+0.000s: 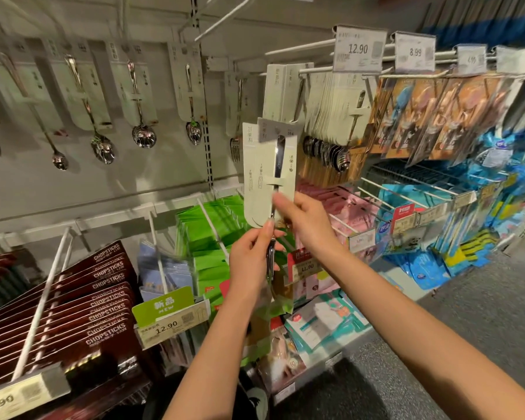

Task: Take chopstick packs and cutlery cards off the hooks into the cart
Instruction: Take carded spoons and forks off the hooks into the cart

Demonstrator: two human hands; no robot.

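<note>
Two pale green cutlery cards (262, 174), each with a steel fork, stand upright in front of the shelf, below a hook (285, 72) that holds more cards. My left hand (250, 253) pinches the lower end of the cards and a fork's stem. My right hand (303, 219) holds the same cards from the right side, fingers blurred. Dark red chopstick packs (97, 298) hang in a row at lower left. The cart is out of view.
Spoon and fork cards (140, 95) hang along the back wall at left. Price tags (359, 50) stick out on long hooks at upper right. Green packs (212, 237), pink packs and blue packs (437, 237) fill the lower hooks. Grey floor lies at right.
</note>
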